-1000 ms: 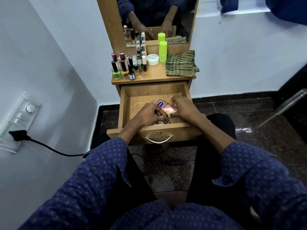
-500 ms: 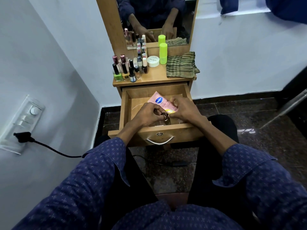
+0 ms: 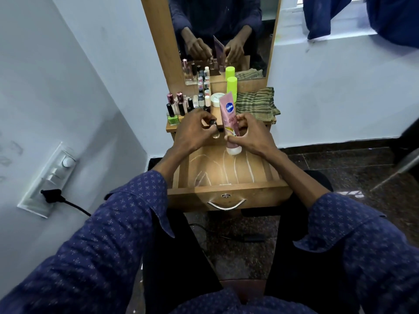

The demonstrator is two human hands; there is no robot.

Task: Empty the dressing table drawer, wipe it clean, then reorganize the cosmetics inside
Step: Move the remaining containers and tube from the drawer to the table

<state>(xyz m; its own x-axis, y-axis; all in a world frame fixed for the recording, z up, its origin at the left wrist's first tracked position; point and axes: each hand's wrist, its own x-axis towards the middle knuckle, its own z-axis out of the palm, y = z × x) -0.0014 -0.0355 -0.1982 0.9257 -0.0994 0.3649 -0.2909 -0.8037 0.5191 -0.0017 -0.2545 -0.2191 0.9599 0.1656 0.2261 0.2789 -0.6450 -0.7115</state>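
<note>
A pink Vaseline lotion tube (image 3: pixel 229 118) is held upright, cap down, by the right hand (image 3: pixel 250 135), fingers and thumb curled round its lower part, above the back of the open wooden drawer (image 3: pixel 226 193). A small dark-capped bottle (image 3: pixel 214 128) is pinched in the left hand (image 3: pixel 193 130), just beside the tube. On the table (image 3: pixel 267 121) behind: nail polish bottles (image 3: pixel 181 107), a white cream jar (image 3: pixel 217 99), a lime-green bottle (image 3: pixel 232 86) & a folded striped cloth (image 3: pixel 256 104), in front of a mirror (image 3: pixel 217 30).

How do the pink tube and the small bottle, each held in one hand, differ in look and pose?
The pink tube, gripped by the right hand, is tall, opaque, standing cap-down. The small bottle, pinched by the left hand, is far smaller, clear-bodied with a dark cap on top. Both are held above the open drawer.
</note>
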